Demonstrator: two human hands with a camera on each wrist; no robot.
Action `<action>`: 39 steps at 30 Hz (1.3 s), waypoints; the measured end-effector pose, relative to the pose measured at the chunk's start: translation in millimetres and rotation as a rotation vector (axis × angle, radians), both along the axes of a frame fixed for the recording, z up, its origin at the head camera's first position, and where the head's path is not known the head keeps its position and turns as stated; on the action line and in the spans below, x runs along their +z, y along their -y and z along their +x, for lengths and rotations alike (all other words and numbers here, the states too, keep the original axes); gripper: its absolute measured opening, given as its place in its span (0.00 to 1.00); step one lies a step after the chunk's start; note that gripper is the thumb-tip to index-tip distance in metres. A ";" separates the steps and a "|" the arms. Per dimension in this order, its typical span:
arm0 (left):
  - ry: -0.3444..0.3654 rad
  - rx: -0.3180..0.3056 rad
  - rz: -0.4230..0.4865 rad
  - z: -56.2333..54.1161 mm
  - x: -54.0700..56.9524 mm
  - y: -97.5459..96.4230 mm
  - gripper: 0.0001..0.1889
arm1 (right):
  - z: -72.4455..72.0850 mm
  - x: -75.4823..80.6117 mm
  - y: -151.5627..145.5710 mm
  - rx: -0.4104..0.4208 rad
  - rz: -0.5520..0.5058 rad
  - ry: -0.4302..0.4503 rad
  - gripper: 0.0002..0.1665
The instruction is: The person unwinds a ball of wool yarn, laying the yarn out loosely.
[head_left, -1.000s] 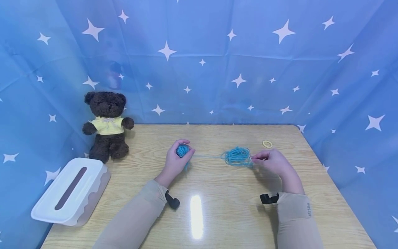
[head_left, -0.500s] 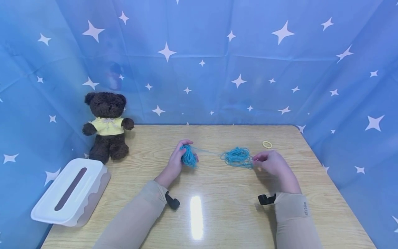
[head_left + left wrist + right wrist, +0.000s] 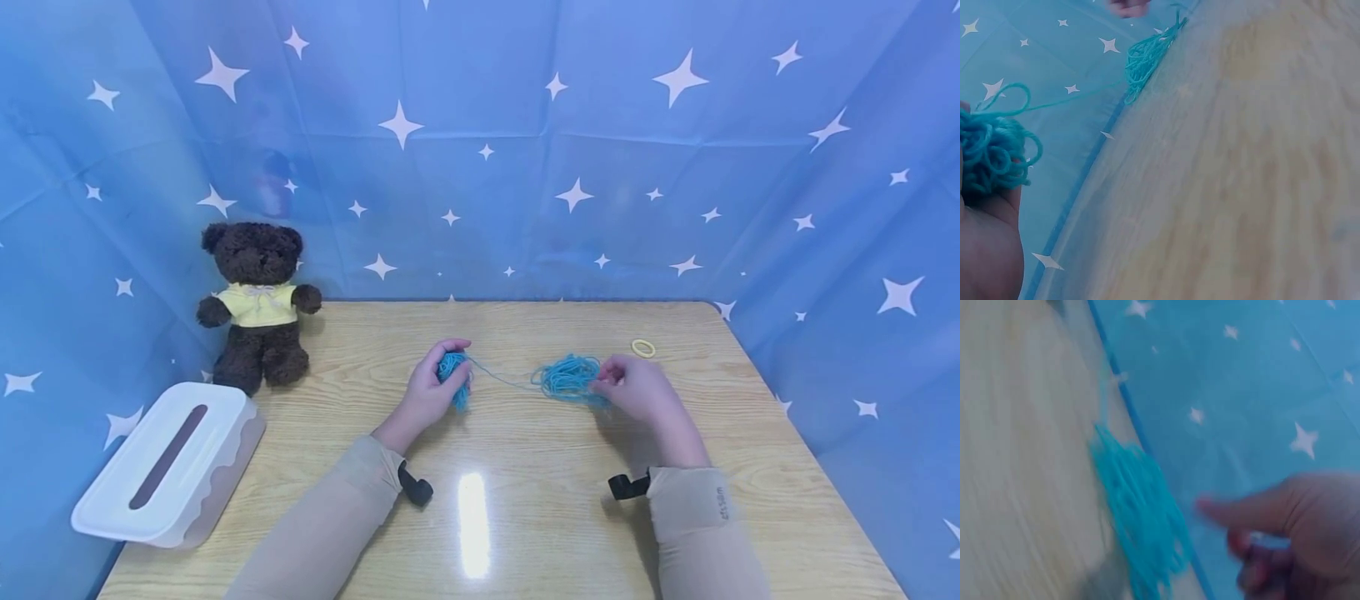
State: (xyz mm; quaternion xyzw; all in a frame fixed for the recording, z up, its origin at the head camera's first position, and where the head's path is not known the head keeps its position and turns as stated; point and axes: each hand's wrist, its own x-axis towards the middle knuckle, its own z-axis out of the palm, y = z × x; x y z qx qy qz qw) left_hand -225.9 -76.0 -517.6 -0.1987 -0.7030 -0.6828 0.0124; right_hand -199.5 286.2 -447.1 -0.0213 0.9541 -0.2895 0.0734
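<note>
A wad of blue yarn (image 3: 453, 372) sits in my left hand (image 3: 426, 398), whose thumb and fingers curl round it. In the left wrist view, loose loops of this yarn wad (image 3: 999, 153) stick out past the palm. From it a single slack strand (image 3: 498, 379) runs right to a looped pile of the same yarn (image 3: 567, 377) on the table. My right hand (image 3: 641, 390) hovers at the pile's right end. The right wrist view, blurred, has the right hand (image 3: 1310, 534) apart from the yarn pile (image 3: 1141, 515), thumb straight, with nothing visible between thumb and fingers.
A yellow ring (image 3: 643, 348) lies on the wooden table (image 3: 555, 517) behind my right hand. At the left are a brown teddy bear (image 3: 258, 304) in a yellow top and a white slotted box (image 3: 168, 462). A blue starry curtain (image 3: 480, 183) surrounds the table.
My right hand has moved left over the pile's right end. My left hand has turned and shifted slightly right with its yarn wad. The strand between, taut at first, now sags.
</note>
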 end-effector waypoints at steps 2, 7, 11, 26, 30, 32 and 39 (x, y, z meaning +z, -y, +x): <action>-0.019 0.009 -0.027 -0.3 -0.7 0.0 0.20 | -0.8 -3.2 18.3 0.019 -0.076 -0.064 0.14; -0.028 -0.003 -0.073 0.2 -1.1 0.7 0.23 | 2.0 -17.6 68.6 0.080 -0.257 -0.120 0.20; -0.016 -0.032 -0.073 0.8 -0.2 0.7 0.24 | 5.4 -30.4 101.3 0.115 -0.316 -0.129 0.28; -0.024 -0.053 -0.101 4.2 -1.2 -0.8 0.24 | 12.2 -48.7 133.1 0.156 -0.418 -0.131 0.13; -0.014 -0.028 -0.088 4.3 -0.8 -0.1 0.25 | 10.0 -47.0 128.3 0.120 -0.455 -0.161 0.12; -0.001 -0.020 -0.079 4.7 -0.7 0.6 0.25 | 9.7 -45.0 126.2 0.106 -0.455 -0.168 0.12; -0.019 0.035 -0.131 4.2 0.0 1.7 0.25 | 9.3 -39.3 120.0 0.070 -0.456 -0.189 0.14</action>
